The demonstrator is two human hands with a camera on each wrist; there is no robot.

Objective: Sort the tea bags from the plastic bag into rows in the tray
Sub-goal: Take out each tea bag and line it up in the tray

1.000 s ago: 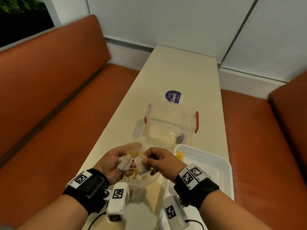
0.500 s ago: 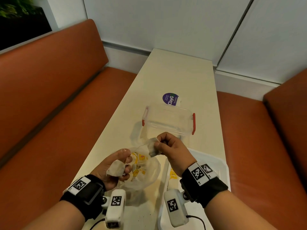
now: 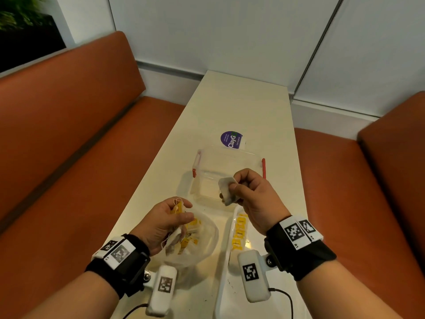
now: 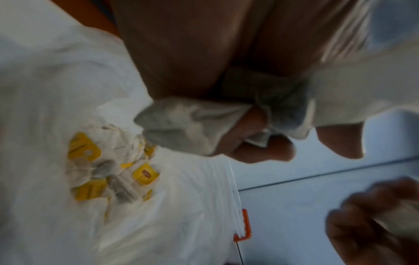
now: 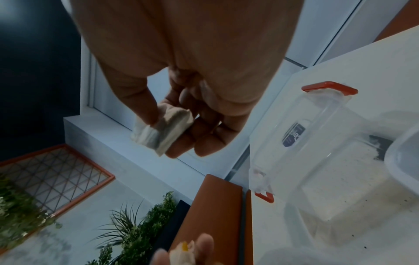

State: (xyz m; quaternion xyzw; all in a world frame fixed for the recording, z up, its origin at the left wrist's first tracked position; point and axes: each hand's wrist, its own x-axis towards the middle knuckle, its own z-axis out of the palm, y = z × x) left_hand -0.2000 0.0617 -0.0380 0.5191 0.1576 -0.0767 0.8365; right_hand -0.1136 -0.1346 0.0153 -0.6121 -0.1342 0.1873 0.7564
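Observation:
My right hand (image 3: 243,192) is raised above the table and pinches a pale tea bag (image 3: 227,192) between thumb and fingers; the same tea bag (image 5: 163,132) shows clearly in the right wrist view. My left hand (image 3: 170,222) grips another tea bag (image 3: 173,241) in its palm, with yellow tags and strings (image 3: 178,207) at its fingertips. Under it lies the clear plastic bag (image 3: 202,247) with several yellow-tagged tea bags (image 4: 108,166). The white tray (image 3: 226,249) sits to the right with a row of yellow tags (image 3: 239,231) along its left side.
A clear plastic box with red latches (image 3: 227,162) stands beyond the hands on the cream table (image 3: 230,104). A purple round sticker (image 3: 231,139) lies behind the box. Orange bench seats (image 3: 69,180) flank the table on both sides.
My right hand pulled one tea bag up and to the right, away from the left hand, drawing it free of the bunch. The left hand stayed over the plastic bag.

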